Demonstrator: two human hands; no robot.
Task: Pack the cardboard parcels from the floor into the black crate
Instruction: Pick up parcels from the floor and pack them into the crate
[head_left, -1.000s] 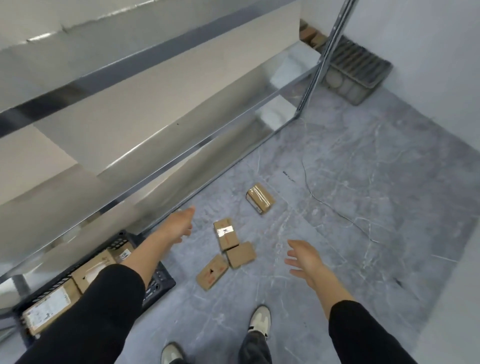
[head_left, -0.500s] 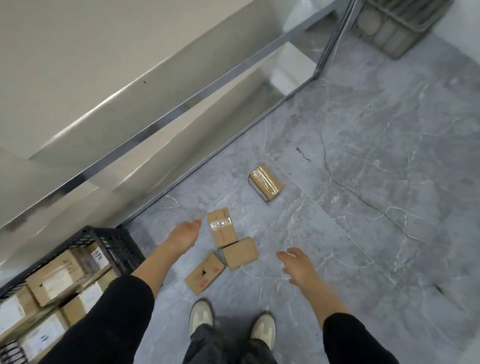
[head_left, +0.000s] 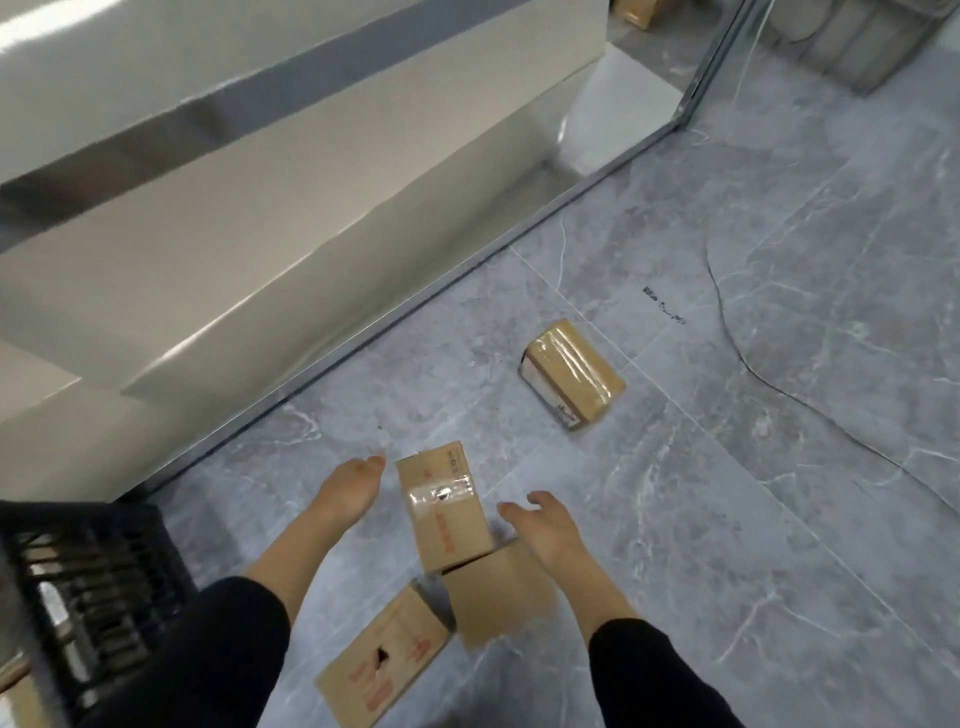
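both hands hold nothing, fingers loose: left hand (head_left: 347, 500) and right hand (head_left: 545, 530) flank the taped parcel (head_left: 444, 506), neither plainly touching it. the black crate (head_left: 119, 525) sits outside the left forearm. a lopsided squeeze could skid the parcel into the plain parcel (head_left: 496, 592) at its near end.

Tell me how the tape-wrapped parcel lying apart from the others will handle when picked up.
The brown cardboard parcel wrapped in clear glossy tape may feel slick, since the tape shines across its top. Its crisp box edges suggest it stays stiff under a grip. Lying flat on the grey tiled floor, it should slide, not roll.
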